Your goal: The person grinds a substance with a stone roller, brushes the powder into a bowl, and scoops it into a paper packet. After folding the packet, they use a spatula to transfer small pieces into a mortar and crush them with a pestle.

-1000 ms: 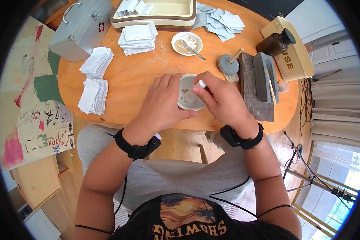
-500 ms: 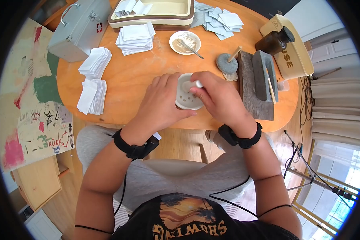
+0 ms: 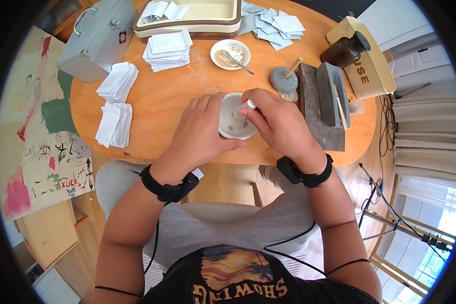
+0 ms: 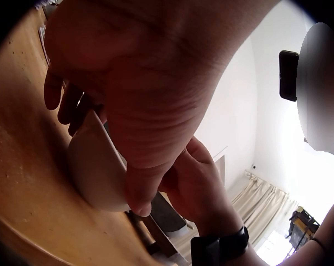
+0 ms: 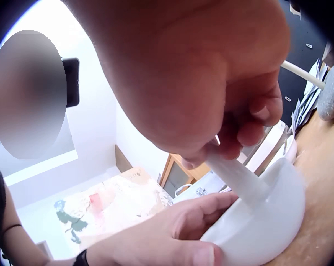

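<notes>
A white mortar (image 3: 229,121) stands on the wooden table in front of the person, with several small brownish bits (image 3: 233,126) at its bottom. The left hand (image 3: 198,126) holds the mortar from its left side, thumb along the near rim and fingers round the far side. In the right hand (image 3: 278,121), a white pestle (image 5: 236,177) is gripped with fingers and thumb curled round its handle. The pestle's tip is down inside the mortar, seen slanted in the right wrist view. The left wrist view shows the mortar's outer wall (image 4: 95,166) under the left thumb.
Beyond the mortar lies a small bowl (image 3: 219,62) of pale paste with a spoon. White folded papers (image 3: 167,48) and a metal case (image 3: 93,45) are left. Grey packets (image 3: 278,28) lie behind. A stone with a stick (image 3: 283,81), dark block (image 3: 309,111) and brown bottle (image 3: 342,50) stand right.
The right hand has moved the pestle about inside the mortar, and the bits at the bottom have shifted. The left hand keeps its hold on the mortar. The head view has turned slightly.
</notes>
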Demonstrator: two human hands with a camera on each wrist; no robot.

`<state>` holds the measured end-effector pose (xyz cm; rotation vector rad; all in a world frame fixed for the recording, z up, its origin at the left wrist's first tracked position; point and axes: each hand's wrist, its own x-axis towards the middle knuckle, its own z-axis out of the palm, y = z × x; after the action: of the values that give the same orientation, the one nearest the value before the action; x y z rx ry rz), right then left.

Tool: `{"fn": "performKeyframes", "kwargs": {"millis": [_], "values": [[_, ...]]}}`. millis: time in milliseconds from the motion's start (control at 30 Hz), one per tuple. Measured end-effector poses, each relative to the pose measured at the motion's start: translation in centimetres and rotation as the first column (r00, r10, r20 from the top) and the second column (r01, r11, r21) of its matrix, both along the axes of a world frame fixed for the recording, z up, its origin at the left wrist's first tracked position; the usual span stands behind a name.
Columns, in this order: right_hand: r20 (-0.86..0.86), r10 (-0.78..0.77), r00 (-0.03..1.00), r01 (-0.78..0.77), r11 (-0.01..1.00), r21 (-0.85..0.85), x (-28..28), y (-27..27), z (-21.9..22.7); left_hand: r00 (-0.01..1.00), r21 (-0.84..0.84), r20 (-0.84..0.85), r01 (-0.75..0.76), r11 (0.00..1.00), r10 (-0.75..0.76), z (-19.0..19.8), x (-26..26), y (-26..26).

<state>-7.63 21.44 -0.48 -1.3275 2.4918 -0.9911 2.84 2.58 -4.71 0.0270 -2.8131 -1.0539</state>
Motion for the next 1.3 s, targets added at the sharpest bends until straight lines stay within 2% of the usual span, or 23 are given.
{"fn": "performKeyframes", "kwargs": {"millis": [33,100,133,200,300,333,400,533,600,633,700,733,800,833,900,933,1000,1033,1100,1133,1200,1233,1300], "values": [[0.001,-0.001,1.000,0.001,1.000,0.001,0.0,0.0,-0.2,1.000,-0.001,0.003,-0.004,1.000,0.004,0.0,0.0,0.1],[0.067,0.107,0.992,-0.097,0.985,-0.142,0.0,0.0,-0.8,1.000,-0.008,-0.001,0.007,1.000,-0.007,0.0,-0.1,0.0],[0.067,0.105,0.992,-0.095,0.985,-0.144,0.0,0.1,-0.5,1.000,-0.015,-0.004,0.014,1.000,-0.014,0.1,-0.1,-0.1],[0.109,0.018,0.994,-0.021,0.999,0.027,-0.2,0.5,0.5,1.000,-0.021,-0.001,0.018,1.000,-0.018,0.0,-0.2,-0.2],[0.007,0.004,1.000,-0.003,0.996,-0.084,-0.4,0.3,-0.1,1.000,-0.026,-0.012,0.024,0.999,-0.024,-0.3,-0.3,-0.3],[0.005,0.000,1.000,0.000,0.996,-0.086,-0.4,0.5,-0.1,0.999,-0.027,-0.026,0.026,0.999,-0.026,-0.3,-0.3,-0.2],[0.139,0.073,0.988,-0.068,0.997,-0.040,-0.3,0.5,-0.2,0.999,-0.034,-0.021,0.028,0.999,-0.029,-0.1,-0.4,-0.3],[0.027,-0.004,1.000,0.005,1.000,-0.031,-0.6,0.5,-0.5,1.000,-0.047,-0.021,0.019,0.999,-0.020,-0.1,-0.3,-0.2],[0.091,0.098,0.991,-0.079,0.977,-0.196,-0.7,0.3,-1.6,1.000,-0.045,-0.020,0.021,0.999,-0.022,0.1,-0.4,-0.1],[0.090,0.098,0.991,-0.078,0.977,-0.199,-0.9,0.4,-1.2,1.000,-0.042,-0.016,0.023,0.999,-0.024,0.2,-0.4,-0.1],[0.156,0.025,0.988,-0.023,1.000,-0.018,-1.3,0.7,-0.2,0.999,-0.040,-0.015,0.027,0.999,-0.028,0.1,-0.4,-0.2],[0.154,0.026,0.988,-0.023,1.000,-0.020,-1.4,0.6,-0.5,0.999,-0.035,-0.014,0.032,0.999,-0.032,0.1,-0.5,-0.2],[-0.069,0.015,0.998,-0.025,0.989,-0.148,-1.4,0.3,-1.4,0.999,-0.042,-0.025,0.024,0.999,-0.025,-0.3,-0.5,-0.2],[-0.070,0.014,0.997,-0.024,0.988,-0.150,-1.3,0.4,-1.3,0.999,-0.049,-0.034,0.018,0.999,-0.020,-0.4,-0.6,-0.1],[0.125,0.078,0.989,-0.070,0.995,-0.064,-1.0,0.5,-0.7,0.999,-0.050,-0.031,0.019,0.999,-0.021,-0.3,-0.6,-0.1],[0.126,0.075,0.989,-0.067,0.996,-0.066,-1.0,0.5,-0.5,0.999,-0.046,-0.026,0.018,0.999,-0.019,-0.3,-0.6,0.0],[-0.058,-0.024,0.998,0.025,1.000,0.010,-1.0,0.6,-0.2,0.999,-0.052,-0.028,0.021,0.998,-0.023,-0.3,-0.6,0.0],[-0.057,-0.026,0.998,0.026,1.000,0.011,-1.0,0.6,-0.6,0.999,-0.058,-0.029,0.022,0.998,-0.024,-0.3,-0.7,0.0],[-0.043,0.098,0.994,-0.104,0.981,-0.162,-1.0,0.5,-1.5,0.999,-0.056,-0.022,0.027,0.998,-0.028,-0.2,-0.8,0.0],[-0.042,0.095,0.995,-0.101,0.981,-0.163,-0.9,0.7,-1.0,0.999,-0.055,-0.014,0.029,0.998,-0.030,-0.1,-0.8,-0.1],[0.015,0.018,1.000,-0.019,0.997,0.070,-0.9,0.9,0.5,1.000,-0.063,-0.014,0.026,0.998,-0.027,-0.2,-0.8,-0.1],[0.015,0.020,1.000,-0.021,0.997,0.071,-0.9,0.8,0.0,1.000,-0.071,-0.015,0.021,0.997,-0.022,-0.2,-0.8,-0.1],[-0.116,0.072,0.991,-0.088,0.986,-0.145,-1.0,0.4,-1.3,1.000,-0.066,-0.022,0.020,0.998,-0.022,-0.4,-0.8,-0.1]]}}
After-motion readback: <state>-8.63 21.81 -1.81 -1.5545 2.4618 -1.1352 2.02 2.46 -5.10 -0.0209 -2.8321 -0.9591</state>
